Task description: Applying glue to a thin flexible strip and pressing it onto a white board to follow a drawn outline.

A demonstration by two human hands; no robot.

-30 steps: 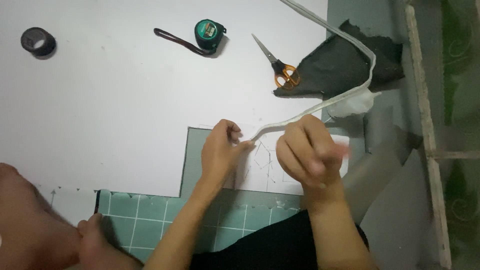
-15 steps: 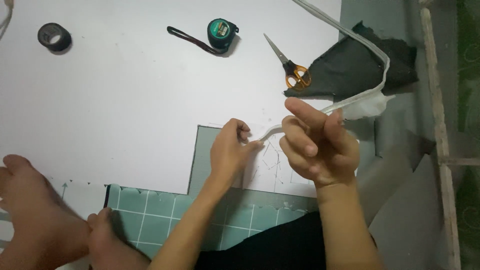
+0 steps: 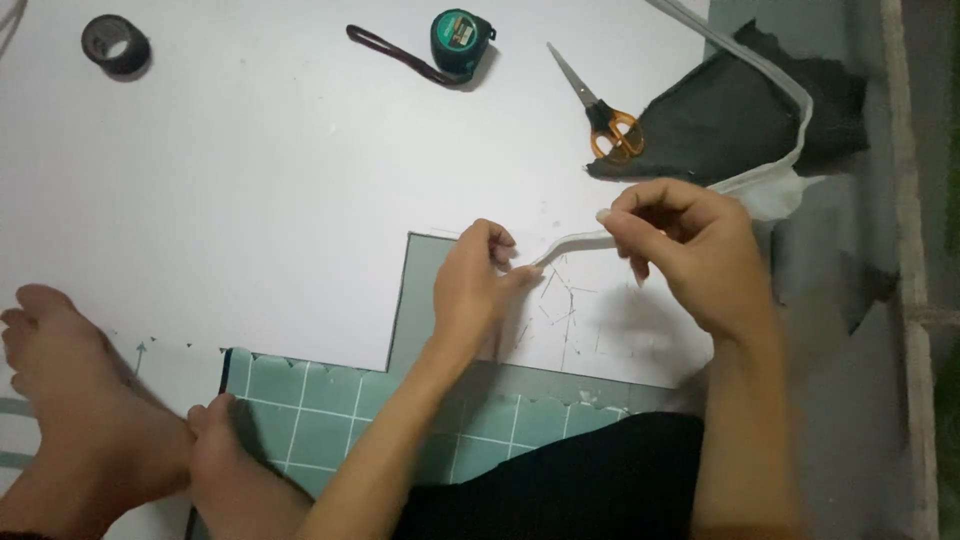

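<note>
Now you hold the long white fabric strip (image 3: 570, 243) over the white paper sheet (image 3: 250, 180). Your left hand (image 3: 475, 285) pinches its near end with closed fingers, and your right hand (image 3: 690, 250) grips it a little further along. I judge the work only begun: most of the strip trails away over the dark grey cloth piece (image 3: 730, 110), and the orange-handled scissors (image 3: 600, 105) lie untouched.

left hand (image 3: 478, 285) and right hand (image 3: 690, 250) pinching white strip (image 3: 575, 242), scissors (image 3: 600, 105) beyond
</note>
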